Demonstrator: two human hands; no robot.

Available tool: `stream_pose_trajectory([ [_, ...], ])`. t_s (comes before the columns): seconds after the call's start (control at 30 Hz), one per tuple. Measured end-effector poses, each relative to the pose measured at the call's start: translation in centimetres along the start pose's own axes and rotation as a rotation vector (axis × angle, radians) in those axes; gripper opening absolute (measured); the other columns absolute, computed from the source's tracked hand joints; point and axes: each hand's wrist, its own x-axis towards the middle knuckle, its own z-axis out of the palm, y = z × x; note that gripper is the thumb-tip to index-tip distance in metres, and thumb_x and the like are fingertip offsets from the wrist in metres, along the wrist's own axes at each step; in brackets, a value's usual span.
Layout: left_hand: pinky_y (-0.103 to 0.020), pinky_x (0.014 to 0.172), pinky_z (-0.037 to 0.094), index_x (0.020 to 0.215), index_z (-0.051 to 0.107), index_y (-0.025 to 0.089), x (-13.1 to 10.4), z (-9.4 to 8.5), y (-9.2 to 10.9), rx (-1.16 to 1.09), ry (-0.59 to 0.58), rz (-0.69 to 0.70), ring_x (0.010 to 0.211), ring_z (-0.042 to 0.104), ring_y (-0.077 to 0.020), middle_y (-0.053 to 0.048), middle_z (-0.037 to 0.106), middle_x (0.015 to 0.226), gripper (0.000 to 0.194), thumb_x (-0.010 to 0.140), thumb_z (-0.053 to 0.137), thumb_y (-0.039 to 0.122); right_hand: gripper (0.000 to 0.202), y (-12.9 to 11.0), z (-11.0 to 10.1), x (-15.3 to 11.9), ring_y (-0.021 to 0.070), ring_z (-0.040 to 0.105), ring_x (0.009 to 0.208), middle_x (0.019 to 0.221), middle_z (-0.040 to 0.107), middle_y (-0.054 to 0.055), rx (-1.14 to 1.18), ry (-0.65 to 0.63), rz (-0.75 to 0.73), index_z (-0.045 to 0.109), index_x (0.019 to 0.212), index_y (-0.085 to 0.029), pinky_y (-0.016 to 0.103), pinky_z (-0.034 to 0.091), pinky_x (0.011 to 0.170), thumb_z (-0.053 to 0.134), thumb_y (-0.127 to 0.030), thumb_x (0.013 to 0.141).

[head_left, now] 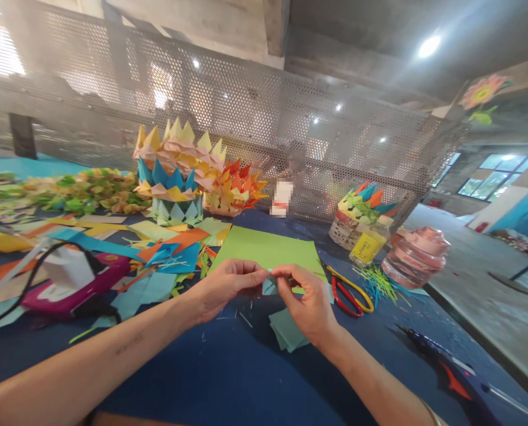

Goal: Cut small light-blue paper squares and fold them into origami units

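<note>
Between my two hands is a small pale blue paper piece, partly covered by the fingers. My left hand pinches its left side, and my right hand pinches its top right; the fingertips nearly meet. Just below my right hand, several pale blue-green paper squares lie stacked on the dark blue tabletop. Behind both hands lies a large lime green sheet. Scissors with red and yellow handles rest to the right of my right hand.
Folded-paper crowns stand at the back beside a heap of folded pieces. A purple power strip sits among paper scraps at left. On the right are a yellow-labelled bottle, a pink bottle and a glue gun.
</note>
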Motion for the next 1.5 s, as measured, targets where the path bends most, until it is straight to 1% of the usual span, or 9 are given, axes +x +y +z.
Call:
stream_pose_trajectory([
  [0.3, -0.021, 0.055, 0.037, 0.074, 0.063, 0.013, 0.15, 0.06, 0.04, 0.036, -0.027, 0.058, 0.057, 0.046, -0.0075, 0.000, 0.054, 0.068, 0.025, 0.067, 0.066, 0.037, 0.014, -0.10, -0.12, -0.02, 0.0120, 0.055, 0.066, 0.077, 0.063, 0.002, 0.081, -0.068, 0.021, 0.060, 0.087, -0.020, 0.023, 0.044, 0.063, 0.047, -0.019, 0.082],
  [0.4, -0.021, 0.054, 0.037, 0.070, 0.061, 0.013, 0.30, -0.04, -0.25, 0.031, -0.022, 0.075, 0.055, 0.046, -0.0073, 0.002, 0.053, 0.064, 0.024, 0.065, 0.068, 0.036, 0.013, -0.14, -0.03, 0.00, 0.0115, 0.054, 0.065, 0.075, 0.060, 0.001, 0.161, -0.089, 0.101, 0.057, 0.091, -0.019, 0.022, 0.044, 0.062, 0.048, -0.022, 0.082],
  [0.5, -0.021, 0.055, 0.037, 0.067, 0.060, 0.013, 0.43, -0.18, -0.48, 0.017, 0.016, 0.082, 0.054, 0.047, -0.0070, 0.003, 0.052, 0.060, 0.023, 0.064, 0.069, 0.034, 0.017, -0.16, 0.04, 0.05, 0.0101, 0.051, 0.061, 0.073, 0.057, 0.001, 0.230, -0.076, 0.202, 0.055, 0.095, -0.018, 0.020, 0.042, 0.055, 0.050, -0.027, 0.082],
  [0.67, -0.020, 0.053, 0.037, 0.067, 0.059, 0.013, 0.48, -0.34, -0.43, 0.040, 0.086, 0.070, 0.052, 0.046, -0.0069, 0.004, 0.051, 0.057, 0.024, 0.065, 0.067, 0.036, 0.021, 0.00, 0.13, 0.20, 0.0088, 0.049, 0.056, 0.074, 0.055, 0.001, 0.320, -0.101, 0.312, 0.055, 0.093, -0.018, 0.020, 0.042, 0.052, 0.046, -0.035, 0.084],
  [0.77, -0.021, 0.053, 0.038, 0.068, 0.059, 0.013, 0.49, -0.32, -0.45, 0.072, 0.092, 0.076, 0.052, 0.047, -0.0078, 0.003, 0.051, 0.057, 0.027, 0.064, 0.067, 0.039, 0.021, 0.20, 0.25, 0.20, 0.0096, 0.050, 0.060, 0.078, 0.057, 0.001, 0.292, -0.113, 0.295, 0.056, 0.090, -0.018, 0.020, 0.043, 0.054, 0.049, -0.036, 0.082],
  [0.93, -0.022, 0.055, 0.040, 0.067, 0.058, 0.013, 0.50, 0.03, -0.41, 0.170, 0.074, 0.105, 0.054, 0.047, -0.0087, 0.003, 0.050, 0.057, 0.030, 0.065, 0.065, 0.042, 0.018, 0.36, 0.33, 0.13, 0.0100, 0.050, 0.062, 0.075, 0.058, 0.001, 0.248, -0.109, 0.256, 0.058, 0.087, -0.017, 0.020, 0.042, 0.056, 0.050, -0.032, 0.081],
  [1.23, -0.022, 0.055, 0.040, 0.069, 0.056, 0.014, 0.57, 0.06, -0.54, 0.317, 0.069, 0.210, 0.055, 0.047, -0.0098, 0.003, 0.049, 0.058, 0.027, 0.070, 0.059, 0.041, 0.021, 0.29, 0.29, 0.07, 0.0104, 0.051, 0.061, 0.074, 0.057, 0.001, 0.341, -0.135, 0.340, 0.058, 0.084, -0.017, 0.021, 0.044, 0.056, 0.051, -0.036, 0.081],
  [1.37, -0.023, 0.056, 0.041, 0.069, 0.057, 0.015, 0.53, 0.12, -0.49, 0.331, 0.075, 0.200, 0.056, 0.048, -0.0103, 0.002, 0.051, 0.058, 0.026, 0.070, 0.058, 0.041, 0.026, 0.27, 0.23, 0.19, 0.0105, 0.051, 0.060, 0.070, 0.055, 0.000, 0.384, -0.116, 0.345, 0.060, 0.084, -0.016, 0.021, 0.044, 0.056, 0.047, -0.038, 0.083],
  [1.5, -0.023, 0.056, 0.040, 0.069, 0.057, 0.015, 0.42, 0.22, -0.38, 0.324, 0.094, 0.183, 0.055, 0.048, -0.0103, 0.003, 0.051, 0.058, 0.024, 0.070, 0.059, 0.039, 0.030, 0.24, 0.14, 0.26, 0.0101, 0.050, 0.058, 0.069, 0.054, 0.000, 0.358, -0.089, 0.341, 0.060, 0.084, -0.017, 0.021, 0.043, 0.055, 0.041, -0.041, 0.085],
])
